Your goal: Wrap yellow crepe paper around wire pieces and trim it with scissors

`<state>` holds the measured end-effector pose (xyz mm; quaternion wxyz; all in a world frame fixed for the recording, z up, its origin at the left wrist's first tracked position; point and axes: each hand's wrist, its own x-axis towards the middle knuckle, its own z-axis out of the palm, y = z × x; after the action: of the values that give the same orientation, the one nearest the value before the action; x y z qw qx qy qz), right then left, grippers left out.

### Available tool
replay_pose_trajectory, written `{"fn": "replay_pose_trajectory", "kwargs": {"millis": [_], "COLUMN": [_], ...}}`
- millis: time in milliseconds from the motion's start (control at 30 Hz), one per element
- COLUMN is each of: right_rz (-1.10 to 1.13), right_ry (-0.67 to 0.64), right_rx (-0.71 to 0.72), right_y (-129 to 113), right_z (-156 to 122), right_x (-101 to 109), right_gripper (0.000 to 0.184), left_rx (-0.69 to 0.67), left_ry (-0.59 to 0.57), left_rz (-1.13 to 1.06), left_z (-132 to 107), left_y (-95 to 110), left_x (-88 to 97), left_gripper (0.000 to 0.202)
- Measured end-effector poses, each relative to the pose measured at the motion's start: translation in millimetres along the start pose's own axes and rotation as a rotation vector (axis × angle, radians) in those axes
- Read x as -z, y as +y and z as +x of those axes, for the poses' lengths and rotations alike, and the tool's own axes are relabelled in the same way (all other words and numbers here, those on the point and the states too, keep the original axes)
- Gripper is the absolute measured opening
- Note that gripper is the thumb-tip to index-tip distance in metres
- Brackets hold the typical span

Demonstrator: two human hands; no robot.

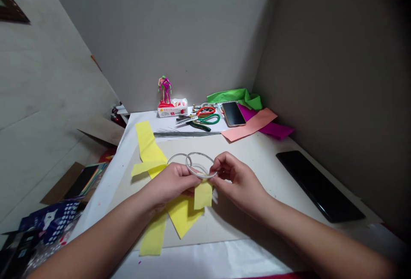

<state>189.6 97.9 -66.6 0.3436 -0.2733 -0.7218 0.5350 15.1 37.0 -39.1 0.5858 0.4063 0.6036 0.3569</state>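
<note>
Head camera: I view a pale, smooth, flat board (257,193) on a white-covered table (218,255), with two hands at its centre. The left hand (171,182) grasps the lower left edge of the front ring (204,177), thumb pressed to the rim. The right hand (236,180) pinches the same ring at its lower right, fingers curled. The ring is thin, round and pale grey, held tilted above the board. A short, matte yellow strip (203,196) hangs from its near edge, square-cut at the end. A second ring (178,154), similar in section, shows just left of the first, partly hidden behind it and the left hand.

Beneath the left forearm and hand I note flat yellow pieces (186,219), straight-edged, lying crossed. On the far side lie thin, straight dark wires (186,134), scissors (210,119) with glossy green loops, and a phone (233,114). At far right, a salmon strip (248,126) overlaps a magenta piece (279,131). At right lies a glossy black slab (321,187), rectangular.
</note>
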Motion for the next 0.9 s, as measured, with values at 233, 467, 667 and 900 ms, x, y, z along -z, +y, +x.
{"fn": "replay_pose_trajectory", "kwargs": {"millis": [233,467,667,900], "right_rz": [-0.019,-0.032,-0.066,-0.287], "right_ry": [-0.031,-0.036,-0.038,0.076], "right_rx": [-0.009,-0.007,-0.028,0.052], "right_y": [-1,0,-3,2], "right_z": [0,1,1,6], "right_x": [1,1,0,11], "right_gripper": [0.012,0.012,0.008,0.002], "left_rx": [-0.010,-0.003,0.005,0.028], "left_ry": [0.059,0.083,0.089,0.103], "left_rz": [0.034,0.034,0.031,0.035], "left_z": [-1,0,1,2], "left_y": [3,3,3,0], "left_x": [1.6,2.7,5.7,13.2], "left_gripper": [0.013,0.015,0.015,0.025]}}
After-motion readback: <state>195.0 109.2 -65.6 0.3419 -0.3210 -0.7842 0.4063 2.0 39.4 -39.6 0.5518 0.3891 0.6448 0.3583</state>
